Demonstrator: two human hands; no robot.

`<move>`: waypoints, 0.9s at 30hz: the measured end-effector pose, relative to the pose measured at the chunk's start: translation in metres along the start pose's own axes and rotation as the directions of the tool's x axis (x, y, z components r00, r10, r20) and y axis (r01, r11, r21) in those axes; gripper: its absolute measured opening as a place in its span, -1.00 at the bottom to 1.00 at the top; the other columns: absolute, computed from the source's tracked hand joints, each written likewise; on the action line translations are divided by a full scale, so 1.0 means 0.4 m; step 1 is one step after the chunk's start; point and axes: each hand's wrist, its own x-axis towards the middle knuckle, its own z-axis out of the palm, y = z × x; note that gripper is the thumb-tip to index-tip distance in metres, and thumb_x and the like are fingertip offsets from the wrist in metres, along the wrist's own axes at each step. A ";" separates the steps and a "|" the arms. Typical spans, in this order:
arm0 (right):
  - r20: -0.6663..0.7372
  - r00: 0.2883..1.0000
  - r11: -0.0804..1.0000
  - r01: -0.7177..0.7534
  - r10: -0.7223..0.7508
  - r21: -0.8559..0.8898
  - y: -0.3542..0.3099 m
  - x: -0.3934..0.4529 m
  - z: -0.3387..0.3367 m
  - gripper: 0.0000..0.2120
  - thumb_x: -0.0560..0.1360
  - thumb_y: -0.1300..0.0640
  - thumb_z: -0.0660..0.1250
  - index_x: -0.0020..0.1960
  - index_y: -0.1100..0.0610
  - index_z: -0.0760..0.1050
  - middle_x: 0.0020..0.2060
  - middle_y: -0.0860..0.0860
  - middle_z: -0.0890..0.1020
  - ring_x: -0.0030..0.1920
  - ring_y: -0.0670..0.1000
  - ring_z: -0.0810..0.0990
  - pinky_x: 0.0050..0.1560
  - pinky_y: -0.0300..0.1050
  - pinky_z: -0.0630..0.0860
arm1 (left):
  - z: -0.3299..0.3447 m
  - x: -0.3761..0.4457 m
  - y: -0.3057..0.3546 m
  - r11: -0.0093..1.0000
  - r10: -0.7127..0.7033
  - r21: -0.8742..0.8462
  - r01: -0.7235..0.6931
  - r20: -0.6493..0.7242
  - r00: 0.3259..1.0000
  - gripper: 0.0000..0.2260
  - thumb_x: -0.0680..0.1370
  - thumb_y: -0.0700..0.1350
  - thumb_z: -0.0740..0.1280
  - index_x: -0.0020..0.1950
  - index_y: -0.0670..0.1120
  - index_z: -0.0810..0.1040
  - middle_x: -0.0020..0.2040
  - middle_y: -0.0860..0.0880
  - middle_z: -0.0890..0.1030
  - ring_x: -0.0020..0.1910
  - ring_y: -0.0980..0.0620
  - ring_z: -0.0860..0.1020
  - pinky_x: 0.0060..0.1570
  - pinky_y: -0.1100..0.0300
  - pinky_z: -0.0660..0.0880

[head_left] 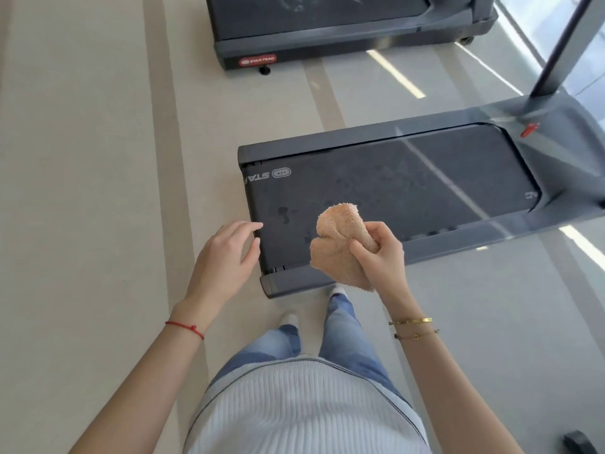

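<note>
Right hand (379,247) grips bunched cloth (337,240) over treadmill belt (393,188). Belt's long axis runs rightward. Left hand (226,253) hangs relaxed, empty, at belt's end.

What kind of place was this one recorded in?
Probably a gym or fitness room: a near treadmill just ahead of the person, a second treadmill beyond it on the pale floor, and an orange cloth gripped in the right hand, likely for wiping.

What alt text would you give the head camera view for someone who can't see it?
A standing person's right hand grips a crumpled peach cloth above the rear end of a dark treadmill with a smudged belt. The left hand hovers open near its corner; a second treadmill stands beyond.
</note>
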 end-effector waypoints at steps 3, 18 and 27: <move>0.079 0.997 1.000 -0.002 0.004 -0.021 0.007 0.119 -0.019 -0.81 0.43 0.22 0.37 -0.01 0.00 0.53 -0.17 -0.18 0.62 -0.13 -0.20 0.56 -0.13 -0.28 0.44 | 0.047 0.079 0.029 0.998 -0.063 0.005 0.063 -0.037 0.997 -0.75 0.62 -0.16 0.26 0.28 -0.09 0.57 0.20 -0.03 0.61 0.19 -0.05 0.54 0.14 0.07 0.47; 0.369 0.930 0.989 0.054 0.000 -0.137 0.188 0.753 0.087 -0.81 0.42 0.19 0.37 0.02 0.02 0.53 -0.13 -0.16 0.63 -0.12 -0.24 0.56 -0.14 -0.41 0.44 | 0.462 0.424 -0.045 0.945 -0.319 0.022 0.327 -0.169 0.933 -0.72 0.61 -0.21 0.26 0.30 -0.15 0.56 0.22 -0.09 0.61 0.19 -0.10 0.56 0.21 -0.01 0.50; 0.483 0.874 0.979 0.141 -0.052 -0.149 0.623 1.002 0.415 -0.83 0.43 0.21 0.37 0.01 0.08 0.50 -0.13 -0.13 0.61 -0.11 -0.18 0.53 -0.17 -0.35 0.41 | 0.916 0.532 -0.396 0.929 -0.338 0.091 0.360 -0.192 0.921 -0.74 0.59 -0.23 0.30 0.27 -0.20 0.58 0.20 -0.13 0.62 0.18 -0.13 0.58 0.20 -0.03 0.50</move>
